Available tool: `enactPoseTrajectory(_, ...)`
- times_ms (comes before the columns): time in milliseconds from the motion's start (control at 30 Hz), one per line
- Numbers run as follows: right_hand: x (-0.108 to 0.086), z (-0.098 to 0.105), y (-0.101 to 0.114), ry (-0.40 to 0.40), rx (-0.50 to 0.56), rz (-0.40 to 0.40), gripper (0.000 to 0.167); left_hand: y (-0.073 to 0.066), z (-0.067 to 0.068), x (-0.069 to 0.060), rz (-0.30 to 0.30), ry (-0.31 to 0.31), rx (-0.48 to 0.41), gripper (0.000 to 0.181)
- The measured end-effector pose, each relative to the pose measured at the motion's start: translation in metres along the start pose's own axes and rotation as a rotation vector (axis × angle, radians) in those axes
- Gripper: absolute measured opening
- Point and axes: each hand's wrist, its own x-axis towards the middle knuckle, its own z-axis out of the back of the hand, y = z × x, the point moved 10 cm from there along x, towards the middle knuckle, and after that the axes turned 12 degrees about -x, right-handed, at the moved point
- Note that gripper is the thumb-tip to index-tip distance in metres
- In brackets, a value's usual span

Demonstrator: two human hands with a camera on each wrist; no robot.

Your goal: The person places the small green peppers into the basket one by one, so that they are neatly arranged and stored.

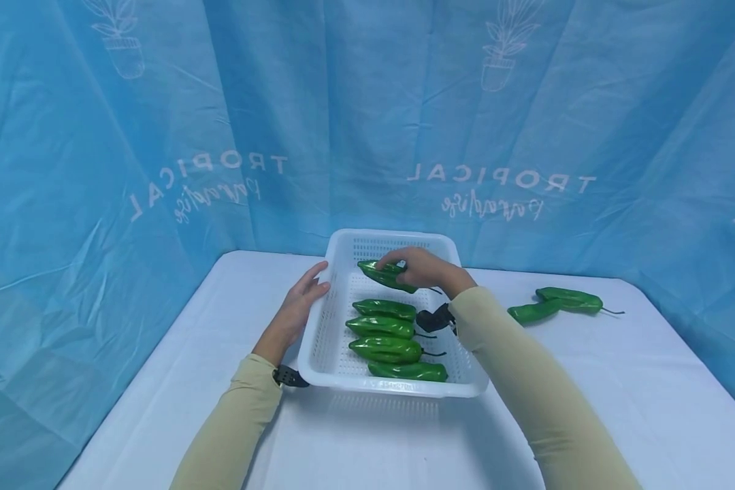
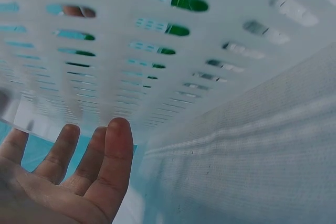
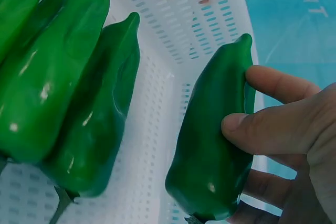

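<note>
A white plastic basket with slotted walls stands on the table, with several glossy green peppers lying side by side in its near part. In the far part, my right hand holds one more green pepper between thumb and fingers; the right wrist view shows it apart from the others. My left hand is at the basket's left side, its fingertips by the rim. Seen in the left wrist view, the fingers of that hand extend beside the slotted wall, only slightly bent.
Two more green peppers lie on the white tablecloth right of the basket, one touching the other. A blue printed curtain hangs behind the table and along its sides.
</note>
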Motion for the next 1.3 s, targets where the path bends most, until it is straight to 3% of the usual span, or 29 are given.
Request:
enactPoseTrajectory(467, 0.019, -0.030, -0.019, 0.048, 0.067, -0.093, 0.055, -0.001, -0.001, -0.002, -0.002, -0.001, -0.020, 0.058)
enactPoseTrajectory(767, 0.023, -0.047, -0.023, 0.134, -0.006, -0.112, 0.058, -0.001, 0.000, 0.000, -0.005, -0.020, -0.006, 0.059)
enactPoseTrajectory(1300, 0.020, -0.053, -0.019, 0.173, 0.047, -0.110, 0.068, -0.001, -0.001, 0.000, -0.002, -0.012, -0.016, 0.059)
